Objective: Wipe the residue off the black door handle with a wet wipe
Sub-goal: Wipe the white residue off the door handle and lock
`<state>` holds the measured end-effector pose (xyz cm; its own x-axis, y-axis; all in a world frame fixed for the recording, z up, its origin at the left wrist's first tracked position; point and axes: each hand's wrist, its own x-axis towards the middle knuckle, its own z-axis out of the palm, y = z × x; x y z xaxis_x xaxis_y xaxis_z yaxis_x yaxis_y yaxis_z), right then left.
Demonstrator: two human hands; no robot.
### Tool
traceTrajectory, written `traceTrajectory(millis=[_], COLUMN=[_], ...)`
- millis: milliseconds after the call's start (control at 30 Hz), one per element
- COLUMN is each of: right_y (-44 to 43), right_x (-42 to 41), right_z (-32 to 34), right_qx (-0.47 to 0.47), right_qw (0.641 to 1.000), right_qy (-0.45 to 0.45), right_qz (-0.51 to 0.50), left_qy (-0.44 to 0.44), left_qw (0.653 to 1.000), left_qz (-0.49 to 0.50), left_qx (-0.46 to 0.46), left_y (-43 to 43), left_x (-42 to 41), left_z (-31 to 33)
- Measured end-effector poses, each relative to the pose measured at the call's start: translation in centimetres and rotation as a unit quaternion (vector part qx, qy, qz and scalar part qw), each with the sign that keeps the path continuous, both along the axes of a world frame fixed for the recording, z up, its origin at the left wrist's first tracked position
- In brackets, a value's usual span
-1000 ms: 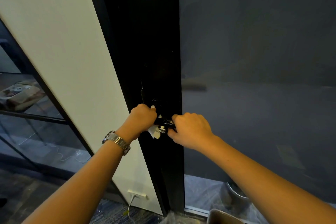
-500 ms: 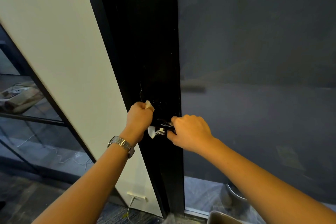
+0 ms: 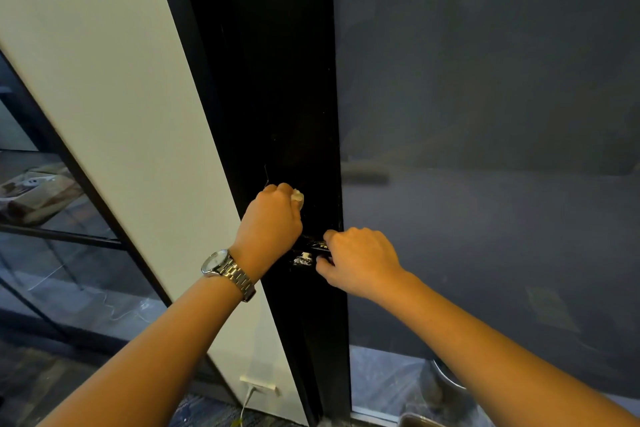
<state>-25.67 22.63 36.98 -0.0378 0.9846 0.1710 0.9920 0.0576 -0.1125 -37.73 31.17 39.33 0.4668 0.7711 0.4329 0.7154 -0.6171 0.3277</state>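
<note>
The wiping step is under way, by my reading. The left hand (image 3: 272, 218) is fisted around a bunched wet wipe (image 3: 298, 198), of which only a pale corner shows at the fist's one o'clock edge, pressed to the black door stile (image 3: 277, 80) just above the lever. The right hand (image 3: 356, 258) curls closed around the free end of the black door handle (image 3: 313, 246), apparently steadying it; its fingertips are hidden behind the lever. The handle sits between the two hands, at about four o'clock from the left fist. A patch of whitish residue (image 3: 302, 259) remains on the handle's underside, just at nine o'clock from the right thumb.

The next move likely calls for bringing the wipe down toward five o'clock onto that patch and rubbing firmly while the right hand holds the lever still.

No brand, label or writing is legible; the wristwatch (image 3: 216, 263) dial is too small to read.
</note>
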Motion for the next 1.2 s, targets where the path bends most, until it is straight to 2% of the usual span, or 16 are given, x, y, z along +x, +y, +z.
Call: traceTrajectory(millis=[67, 200, 300, 400, 667, 800, 900, 1033, 1200], right_y=[0.0, 0.1, 0.1, 0.2, 0.0, -0.3, -0.4, -0.7, -0.6], right_x=[0.0, 0.0, 0.1, 0.2, 0.0, 0.0, -0.1, 0.0, 0.1], right_z=[0.0, -0.1, -0.2, -0.2, -0.1, -0.1, 0.0, 0.1, -0.2], right_qx=[0.000, 0.005, 0.003, 0.003, -0.006, 0.001, 0.003, 0.003, 0.014], right_qw=[1.000, 1.000, 1.000, 1.000, 0.999, 0.999, 0.996, 0.993, 0.990], right_qy=[-0.003, -0.007, -0.007, -0.002, 0.029, 0.051, 0.082, 0.114, 0.133], right_qz=[0.000, -0.004, -0.002, 0.002, -0.013, -0.018, -0.019, -0.010, -0.035], left_qy=[0.042, 0.047, 0.063, 0.022, 0.038, 0.033, -0.003, -0.088, -0.158], left_qw=[0.999, 0.997, 0.997, 0.998, 0.998, 0.994, 0.986, 0.954, 0.937], left_qz=[0.023, 0.056, 0.041, 0.037, -0.018, -0.053, -0.086, -0.142, -0.120], left_qx=[0.012, 0.003, -0.014, -0.055, -0.037, -0.092, -0.139, -0.247, -0.287], left_y=[0.0, -0.2, 0.1, -0.1, -0.8, -0.3, -0.6, -2.2, -3.3], left_x=[0.4, 0.8, 0.4, 0.0, -0.8, -1.8, -2.5, -1.5, -0.1], left_z=[-0.1, 0.2, -0.4, -0.9, 0.1, 1.2, 2.2, 3.3, 3.2])
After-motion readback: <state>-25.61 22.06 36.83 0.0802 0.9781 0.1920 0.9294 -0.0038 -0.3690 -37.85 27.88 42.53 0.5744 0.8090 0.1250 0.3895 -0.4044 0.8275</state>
